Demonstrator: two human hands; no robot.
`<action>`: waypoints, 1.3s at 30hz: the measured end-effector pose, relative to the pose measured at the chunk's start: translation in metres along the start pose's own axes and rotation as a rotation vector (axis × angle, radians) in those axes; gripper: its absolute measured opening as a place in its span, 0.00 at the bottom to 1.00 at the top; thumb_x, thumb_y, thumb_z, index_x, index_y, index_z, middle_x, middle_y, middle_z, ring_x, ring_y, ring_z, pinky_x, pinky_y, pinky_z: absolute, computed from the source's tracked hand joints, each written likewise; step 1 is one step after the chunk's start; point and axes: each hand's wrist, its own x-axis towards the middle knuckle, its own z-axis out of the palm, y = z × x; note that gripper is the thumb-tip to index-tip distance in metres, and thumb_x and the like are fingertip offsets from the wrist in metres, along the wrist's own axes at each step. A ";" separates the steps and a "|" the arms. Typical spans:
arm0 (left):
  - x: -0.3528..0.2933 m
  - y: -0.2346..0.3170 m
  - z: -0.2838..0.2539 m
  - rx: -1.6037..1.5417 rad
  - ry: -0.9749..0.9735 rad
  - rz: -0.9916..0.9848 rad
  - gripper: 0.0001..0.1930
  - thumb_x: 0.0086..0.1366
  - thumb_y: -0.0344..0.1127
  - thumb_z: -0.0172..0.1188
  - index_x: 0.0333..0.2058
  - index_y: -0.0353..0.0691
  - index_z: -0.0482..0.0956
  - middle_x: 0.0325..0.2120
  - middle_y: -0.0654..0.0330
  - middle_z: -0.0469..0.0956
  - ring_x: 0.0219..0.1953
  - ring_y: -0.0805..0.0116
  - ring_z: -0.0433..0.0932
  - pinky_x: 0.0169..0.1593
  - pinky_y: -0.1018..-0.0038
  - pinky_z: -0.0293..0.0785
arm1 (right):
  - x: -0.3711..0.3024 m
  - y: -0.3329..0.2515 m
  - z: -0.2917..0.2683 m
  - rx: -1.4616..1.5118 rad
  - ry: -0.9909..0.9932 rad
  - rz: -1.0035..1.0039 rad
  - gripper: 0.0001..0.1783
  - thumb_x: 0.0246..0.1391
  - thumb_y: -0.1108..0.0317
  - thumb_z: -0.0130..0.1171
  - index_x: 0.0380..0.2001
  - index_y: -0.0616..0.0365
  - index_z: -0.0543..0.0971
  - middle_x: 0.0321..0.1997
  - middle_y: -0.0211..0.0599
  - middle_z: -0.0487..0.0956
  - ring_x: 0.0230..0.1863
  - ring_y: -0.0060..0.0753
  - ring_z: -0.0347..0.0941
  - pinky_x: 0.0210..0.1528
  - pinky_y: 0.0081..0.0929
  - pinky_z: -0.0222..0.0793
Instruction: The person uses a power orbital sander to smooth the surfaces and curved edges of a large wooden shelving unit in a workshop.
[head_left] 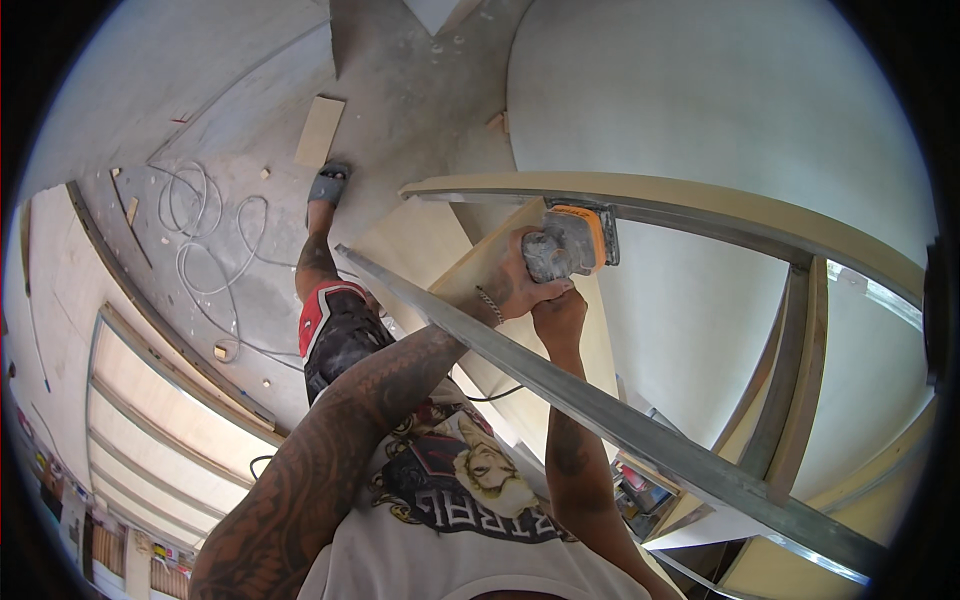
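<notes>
A grey, dusty power sander (pixel 556 245) with an orange band sits with its dark pad end against the grey-faced rail (pixel 700 222) of a panel frame. My left hand (pixel 515 280), with a chain bracelet at the wrist, wraps round the sander's near left side. Just below it, my right hand (pixel 558 316) is closed at the tool's near end; most of its fingers are hidden. A long grey bar (pixel 600 410) of the frame crosses over my left forearm. Beside my left hand, a pale wooden board (pixel 490 245) runs up to the rail.
Upright wooden struts (pixel 795 370) join the frame on the right. A pale cable (pixel 215 265) lies in loops on the dusty floor at left, with small wood scraps (pixel 222 352) around it. A flat board piece (pixel 320 130) rests beyond my sandalled foot (pixel 328 186).
</notes>
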 end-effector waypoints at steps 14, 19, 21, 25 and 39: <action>-0.001 -0.001 0.001 0.079 0.005 0.054 0.44 0.48 0.42 0.74 0.57 0.38 0.54 0.44 0.48 0.74 0.48 0.59 0.76 0.52 0.62 0.72 | -0.003 0.008 0.003 0.023 0.045 -0.046 0.08 0.44 0.73 0.60 0.24 0.69 0.76 0.23 0.57 0.79 0.29 0.55 0.81 0.30 0.39 0.73; 0.000 0.002 0.000 0.060 0.007 0.071 0.45 0.48 0.43 0.75 0.58 0.37 0.54 0.44 0.48 0.74 0.48 0.58 0.76 0.53 0.62 0.72 | -0.003 0.008 0.007 -0.012 0.056 -0.003 0.08 0.46 0.72 0.60 0.25 0.70 0.76 0.24 0.57 0.79 0.30 0.55 0.81 0.31 0.40 0.73; 0.002 0.005 0.002 0.064 0.001 0.051 0.45 0.48 0.43 0.75 0.58 0.37 0.54 0.45 0.48 0.74 0.48 0.58 0.76 0.53 0.62 0.72 | 0.000 0.010 0.004 -0.005 0.037 0.029 0.09 0.44 0.72 0.61 0.28 0.68 0.78 0.26 0.57 0.80 0.33 0.58 0.80 0.34 0.41 0.74; 0.003 -0.001 0.001 -0.020 0.009 0.058 0.45 0.48 0.43 0.75 0.58 0.36 0.54 0.45 0.48 0.74 0.47 0.57 0.76 0.53 0.61 0.72 | 0.004 0.011 0.003 0.020 -0.049 0.064 0.11 0.42 0.71 0.61 0.31 0.66 0.79 0.28 0.57 0.81 0.35 0.60 0.80 0.37 0.41 0.75; 0.002 0.002 0.003 0.102 -0.004 0.020 0.46 0.48 0.45 0.75 0.58 0.38 0.54 0.46 0.49 0.74 0.49 0.58 0.75 0.54 0.62 0.72 | -0.001 0.008 0.006 0.001 0.054 -0.033 0.07 0.44 0.74 0.59 0.26 0.69 0.76 0.23 0.56 0.79 0.29 0.54 0.81 0.30 0.40 0.73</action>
